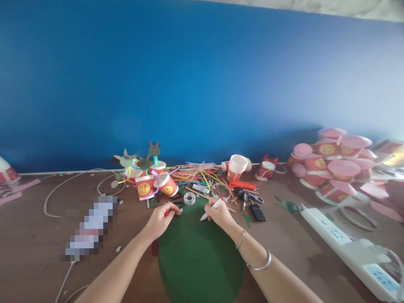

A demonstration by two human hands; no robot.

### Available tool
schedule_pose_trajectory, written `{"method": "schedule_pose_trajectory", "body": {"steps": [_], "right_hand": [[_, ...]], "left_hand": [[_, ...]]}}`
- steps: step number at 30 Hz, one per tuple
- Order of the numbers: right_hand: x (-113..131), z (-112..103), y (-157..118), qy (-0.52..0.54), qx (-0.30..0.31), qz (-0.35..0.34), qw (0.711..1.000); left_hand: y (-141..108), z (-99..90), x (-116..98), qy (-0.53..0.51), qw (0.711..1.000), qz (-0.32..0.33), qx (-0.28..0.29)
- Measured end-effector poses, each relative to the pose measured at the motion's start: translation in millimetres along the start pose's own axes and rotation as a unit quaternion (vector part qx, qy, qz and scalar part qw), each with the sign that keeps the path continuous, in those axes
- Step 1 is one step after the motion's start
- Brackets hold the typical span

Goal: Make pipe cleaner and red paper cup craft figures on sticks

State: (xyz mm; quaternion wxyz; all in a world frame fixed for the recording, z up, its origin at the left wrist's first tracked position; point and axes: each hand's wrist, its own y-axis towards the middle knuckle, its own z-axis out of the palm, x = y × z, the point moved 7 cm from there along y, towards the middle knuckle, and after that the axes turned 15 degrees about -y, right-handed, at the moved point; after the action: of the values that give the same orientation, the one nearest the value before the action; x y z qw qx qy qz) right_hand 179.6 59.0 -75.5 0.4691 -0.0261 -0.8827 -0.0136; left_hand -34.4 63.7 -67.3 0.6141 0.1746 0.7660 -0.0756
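Note:
My right hand is closed round a white marker with a red end. Its tip points down at a large dark green sheet with a rounded edge, close to a small reddish mark. My left hand rests at the sheet's upper left edge, fingers pinched on a small red thing that looks like a marker cap. Part of it is hidden by the fingers. A roll of clear tape lies at the sheet's far edge, between my hands.
Decorated red paper cups, coloured sticks and a white cup stand towards the blue wall. An orange cutter and keys lie right. A power strip, stacked cups and a blurred-out phone flank the sheet.

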Motion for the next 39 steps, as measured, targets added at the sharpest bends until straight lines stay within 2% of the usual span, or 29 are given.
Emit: {"method": "schedule_pose_trajectory", "body": {"steps": [9,17,23,27,30,36,39], "right_hand": [[-0.8,2.7,0.4,0.009,0.013,-0.003,1.0],[17.3,5.9,-10.3,0.021,0.015,-0.05,0.998],[6.6,12.6,-7.5,0.015,0.021,-0.03,0.999],[6.5,9.9,-5.5,0.037,0.01,-0.027,0.999],[11.6,5.3,-6.0,0.041,-0.002,-0.032,0.999],[14.5,1.9,-4.1,0.06,0.001,-0.036,0.998],[9.1,-1.6,1.5,0.065,0.006,-0.024,0.998]], "left_hand": [[-0.1,0.6,-1.6,-0.005,1.0,-0.003,0.002],[0.9,1.2,1.2,-0.027,1.0,-0.001,0.001],[0.4,1.2,1.9,-0.042,0.999,-0.007,-0.001],[-1.8,0.3,1.2,-0.1,0.994,-0.032,-0.014],[-3.6,-3.7,1.6,-0.151,0.987,-0.033,-0.039],[-4.0,-22.5,5.4,-0.202,0.967,-0.008,-0.152],[-2.0,-20.2,9.4,-0.226,0.961,-0.046,-0.153]]}}
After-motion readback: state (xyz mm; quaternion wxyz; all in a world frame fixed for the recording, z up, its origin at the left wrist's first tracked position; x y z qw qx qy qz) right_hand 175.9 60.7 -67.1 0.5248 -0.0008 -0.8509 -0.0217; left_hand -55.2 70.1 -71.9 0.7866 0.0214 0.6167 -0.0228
